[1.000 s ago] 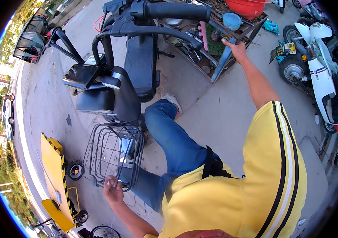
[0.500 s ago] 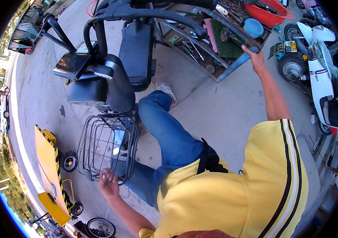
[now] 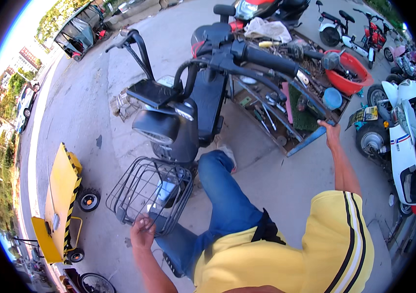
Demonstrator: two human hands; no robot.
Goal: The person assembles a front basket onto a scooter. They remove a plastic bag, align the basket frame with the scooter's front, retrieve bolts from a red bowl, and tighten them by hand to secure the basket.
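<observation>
Just beyond my left hand (image 3: 143, 228), fingers bunched, stood the black wire basket (image 3: 142, 188); whether they clamped it, I couldn't tell. My right hand (image 3: 330, 133), farther off, touched the blue metal rail (image 3: 309, 140), which slanted leftward toward me, grip unclear.

A person's left forearm (image 3: 152, 268) reaches forward, the left grip (image 3: 143, 231) with fingers curled, while the right arm (image 3: 345, 171) extends farther out, right grip (image 3: 331, 134) angled inward.
</observation>
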